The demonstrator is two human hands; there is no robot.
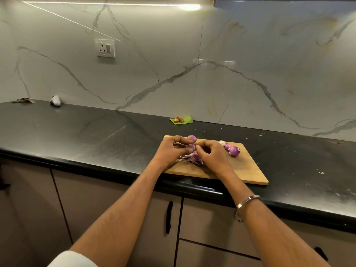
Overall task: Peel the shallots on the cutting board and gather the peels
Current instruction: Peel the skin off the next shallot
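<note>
A wooden cutting board (244, 166) lies on the black counter. Above its left half my left hand (171, 151) grips a purple shallot (191, 147), and my right hand (212, 154) pinches the same shallot from the right. Under the hands lies a heap of purple peels (192, 159). Another shallot (192, 138) sits at the board's far edge behind my fingers. Two peeled shallots (234, 150) rest together near the board's far right, next to a pale scrap (222, 142).
A green leaf with small brown pieces (180, 119) lies by the marble backsplash behind the board. A white object (55, 100) and dark scraps (23, 100) sit at the far left of the counter. Cabinet doors with black handles (169, 217) run below the counter edge.
</note>
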